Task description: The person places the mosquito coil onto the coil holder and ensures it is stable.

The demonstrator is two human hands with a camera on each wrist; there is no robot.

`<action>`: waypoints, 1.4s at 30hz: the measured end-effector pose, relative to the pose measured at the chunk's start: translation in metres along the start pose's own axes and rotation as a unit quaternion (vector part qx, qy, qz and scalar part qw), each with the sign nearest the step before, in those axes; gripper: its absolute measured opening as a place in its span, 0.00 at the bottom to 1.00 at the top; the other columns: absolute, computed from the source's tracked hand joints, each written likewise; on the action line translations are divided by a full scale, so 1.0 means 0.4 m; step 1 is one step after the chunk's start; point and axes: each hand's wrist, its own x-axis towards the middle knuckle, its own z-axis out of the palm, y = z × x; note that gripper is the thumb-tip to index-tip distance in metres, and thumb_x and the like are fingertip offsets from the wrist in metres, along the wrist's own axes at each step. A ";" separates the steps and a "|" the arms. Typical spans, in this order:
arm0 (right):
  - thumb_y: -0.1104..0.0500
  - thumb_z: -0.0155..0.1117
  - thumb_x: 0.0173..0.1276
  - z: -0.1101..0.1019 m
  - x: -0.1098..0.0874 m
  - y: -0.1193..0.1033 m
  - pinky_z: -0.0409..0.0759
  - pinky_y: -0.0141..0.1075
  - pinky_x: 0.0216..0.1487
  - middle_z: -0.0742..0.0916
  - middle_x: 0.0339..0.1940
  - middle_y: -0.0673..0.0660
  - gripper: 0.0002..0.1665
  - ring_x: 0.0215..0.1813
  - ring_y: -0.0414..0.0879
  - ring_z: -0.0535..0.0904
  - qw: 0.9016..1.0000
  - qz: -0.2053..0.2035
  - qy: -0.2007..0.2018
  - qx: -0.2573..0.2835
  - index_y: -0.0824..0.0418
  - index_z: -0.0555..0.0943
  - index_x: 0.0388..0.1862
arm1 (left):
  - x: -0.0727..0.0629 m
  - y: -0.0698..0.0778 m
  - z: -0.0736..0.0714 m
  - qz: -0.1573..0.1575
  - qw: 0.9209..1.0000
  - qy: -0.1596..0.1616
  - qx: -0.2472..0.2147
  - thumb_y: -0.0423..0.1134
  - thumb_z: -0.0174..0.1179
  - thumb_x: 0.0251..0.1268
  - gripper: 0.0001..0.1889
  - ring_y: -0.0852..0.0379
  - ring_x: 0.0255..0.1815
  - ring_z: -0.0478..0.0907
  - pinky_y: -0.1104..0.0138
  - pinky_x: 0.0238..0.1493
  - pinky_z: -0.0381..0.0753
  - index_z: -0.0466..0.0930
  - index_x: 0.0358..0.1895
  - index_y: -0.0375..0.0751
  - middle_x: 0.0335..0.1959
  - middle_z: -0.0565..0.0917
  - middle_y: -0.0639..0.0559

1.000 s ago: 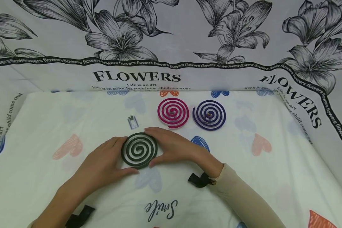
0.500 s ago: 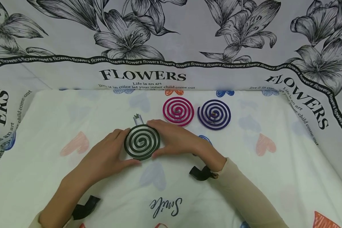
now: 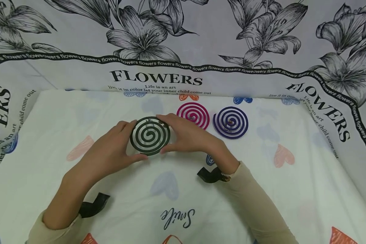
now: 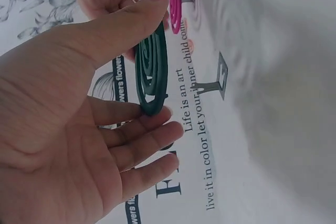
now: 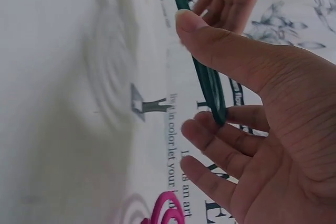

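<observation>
A dark green mosquito coil (image 3: 150, 136) is held level above the cloth by both hands. My left hand (image 3: 111, 145) pinches its left edge between thumb and fingertips. Across from it, my right hand (image 3: 189, 135) grips the right edge the same way. In the left wrist view a small metal coil stand (image 4: 208, 86) stands upright on the cloth under the coil, with a gap between them. The head view shows the coil covering most of that stand. A pink mosquito coil (image 3: 191, 112), partly behind my right hand, sits raised on a stand.
Right of the pink coil lies a purple mosquito coil (image 3: 230, 122), with something small at its centre. A white printed cloth (image 3: 177, 186) covers the surface. Behind it hangs or lies a flower-patterned cloth (image 3: 216, 37). Black straps (image 3: 94, 205) show at both wrists.
Both hands have carried the green coil away from me, until it lies over the small stand in the head view. The pink and purple coils stay put; the view has shifted slightly.
</observation>
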 end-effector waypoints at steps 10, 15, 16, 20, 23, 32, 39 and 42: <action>0.43 0.86 0.57 -0.045 0.033 0.000 0.77 0.43 0.76 0.79 0.68 0.54 0.64 0.69 0.46 0.76 1.000 0.012 -0.005 0.024 0.58 0.61 0.85 | 0.047 -0.011 -0.040 -0.030 0.997 -0.039 -0.054 0.54 0.82 0.55 0.55 0.38 0.63 0.79 0.40 0.60 0.83 0.60 0.81 0.41 0.69 0.72 0.36; 0.43 0.86 0.57 -0.054 0.050 0.015 0.79 0.43 0.73 0.78 0.70 0.55 0.64 0.66 0.47 0.76 0.999 0.032 -0.004 0.030 0.57 0.60 0.86 | 0.084 -0.009 -0.054 -0.029 0.996 -0.048 -0.072 0.51 0.82 0.54 0.52 0.40 0.65 0.76 0.40 0.61 0.81 0.61 0.80 0.43 0.67 0.72 0.38; 0.44 0.86 0.57 -0.055 0.053 0.018 0.79 0.43 0.72 0.78 0.69 0.56 0.64 0.65 0.47 0.76 0.999 0.036 -0.005 0.033 0.57 0.60 0.86 | 0.092 -0.010 -0.054 -0.029 0.995 -0.050 -0.077 0.50 0.82 0.54 0.52 0.40 0.66 0.75 0.40 0.61 0.81 0.62 0.80 0.42 0.67 0.72 0.37; 0.47 0.86 0.57 -0.058 0.066 0.027 0.80 0.42 0.70 0.78 0.68 0.56 0.64 0.63 0.48 0.78 0.997 0.049 -0.004 0.050 0.57 0.60 0.85 | 0.117 -0.013 -0.055 -0.034 0.994 -0.053 -0.093 0.48 0.82 0.55 0.51 0.40 0.69 0.70 0.40 0.63 0.79 0.62 0.79 0.41 0.68 0.72 0.37; 0.49 0.86 0.57 -0.057 0.075 0.033 0.81 0.41 0.68 0.77 0.68 0.56 0.63 0.61 0.48 0.79 0.996 0.057 -0.005 0.068 0.56 0.60 0.85 | 0.125 -0.015 -0.054 -0.038 0.993 -0.048 -0.102 0.47 0.82 0.55 0.49 0.42 0.70 0.68 0.42 0.65 0.78 0.64 0.78 0.43 0.67 0.73 0.40; 0.52 0.87 0.57 -0.057 0.107 0.028 0.79 0.40 0.71 0.75 0.69 0.57 0.64 0.63 0.48 0.77 0.993 0.054 0.000 0.102 0.53 0.59 0.86 | 0.118 -0.031 -0.057 -0.054 0.993 -0.027 -0.100 0.48 0.81 0.57 0.57 0.35 0.75 0.68 0.34 0.70 0.75 0.53 0.85 0.46 0.78 0.61 0.32; 0.52 0.85 0.59 -0.052 0.117 0.030 0.78 0.42 0.70 0.75 0.70 0.58 0.64 0.62 0.49 0.75 0.994 0.065 -0.003 0.082 0.53 0.57 0.87 | 0.131 -0.045 -0.037 -0.058 0.994 -0.033 -0.089 0.51 0.79 0.59 0.62 0.31 0.76 0.67 0.33 0.73 0.72 0.44 0.87 0.37 0.78 0.62 0.27; 0.50 0.84 0.60 -0.049 0.122 0.027 0.78 0.43 0.71 0.75 0.71 0.59 0.64 0.64 0.50 0.74 0.996 0.055 0.004 0.068 0.54 0.56 0.88 | 0.134 -0.052 -0.036 -0.063 0.994 -0.029 -0.088 0.51 0.80 0.58 0.61 0.32 0.73 0.70 0.34 0.70 0.74 0.47 0.86 0.37 0.76 0.64 0.27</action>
